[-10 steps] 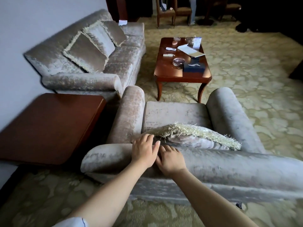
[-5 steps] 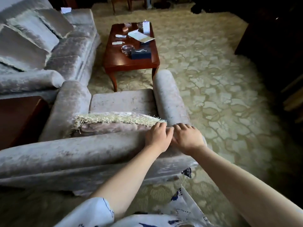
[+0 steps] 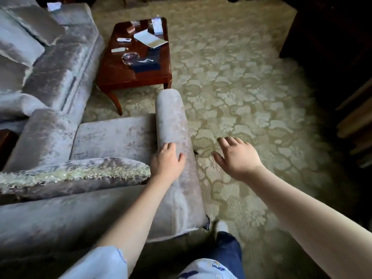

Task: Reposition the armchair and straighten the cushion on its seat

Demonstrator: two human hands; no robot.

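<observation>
The grey velvet armchair fills the lower left, seen from behind its right rear corner. A fringed grey cushion leans on the seat against the backrest. My left hand rests flat on the chair's right armrest, fingers relaxed. Out to the right of that armrest, my right hand hovers over the carpet with fingers spread, touching nothing.
A matching sofa with cushions stands at the left. The wooden coffee table ahead of the chair carries papers, an ashtray and small items. Patterned carpet spreads to the right; dark furniture lines the right edge. My foot is by the chair's corner.
I have stepped round to the chair's right side. Both hands left the backrest top; the left now lies on the right armrest and the right has swung out over the carpet.
</observation>
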